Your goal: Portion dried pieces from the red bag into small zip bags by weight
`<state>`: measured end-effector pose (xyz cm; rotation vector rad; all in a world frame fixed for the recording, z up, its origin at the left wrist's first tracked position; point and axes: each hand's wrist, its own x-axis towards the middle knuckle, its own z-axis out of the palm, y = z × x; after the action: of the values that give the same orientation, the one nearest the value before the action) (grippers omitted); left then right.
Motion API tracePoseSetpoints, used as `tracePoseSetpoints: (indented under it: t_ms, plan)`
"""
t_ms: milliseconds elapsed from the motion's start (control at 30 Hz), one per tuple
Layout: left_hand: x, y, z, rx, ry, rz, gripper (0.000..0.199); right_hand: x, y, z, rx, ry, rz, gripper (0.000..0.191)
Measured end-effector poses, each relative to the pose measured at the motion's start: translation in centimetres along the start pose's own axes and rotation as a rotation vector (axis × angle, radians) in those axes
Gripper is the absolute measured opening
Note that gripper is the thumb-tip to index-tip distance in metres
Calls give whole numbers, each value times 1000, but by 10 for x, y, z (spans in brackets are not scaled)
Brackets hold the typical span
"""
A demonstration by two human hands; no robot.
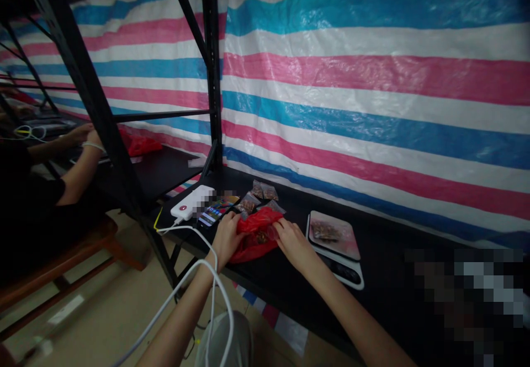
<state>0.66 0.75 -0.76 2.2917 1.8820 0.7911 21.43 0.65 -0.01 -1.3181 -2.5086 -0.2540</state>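
Note:
A red plastic bag (252, 250) sits on the black table near its front edge, its mouth spread, with small brown pieces (261, 238) visible inside. My left hand (227, 239) grips the bag's left rim, fingers closed on the film. On the opposite side my right hand (293, 241) pinches the right rim. Behind the bag lie several small clear packets of brown pieces (265, 190). To the right, a white kitchen scale (355, 272) carries one filled clear packet (327, 231) on its plate.
Left of the bag are a phone (212, 215) and a white power bank (191, 202); its white cable (194, 265) crosses before my left arm. A black shelf post (213, 80) stands behind. At the left, another person's arm (80, 171) reaches over a neighbouring table.

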Motion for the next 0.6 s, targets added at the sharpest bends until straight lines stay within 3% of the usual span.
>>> tracePoseSetpoints:
  t_ms: [133,300,467,600]
  plan:
    - [-3,9,-6,-85,-22,-116,33,-2,-2,0,-24,-12,23,28]
    - [-3,19,-11,-151,-8,-159,33,2,-7,-2,-26,-72,105,27]
    - [4,13,-2,-436,-31,-225,28,7,-6,5,29,-56,115,32]
    - [10,13,7,-786,-28,-243,40,9,-3,12,58,-68,117,29]
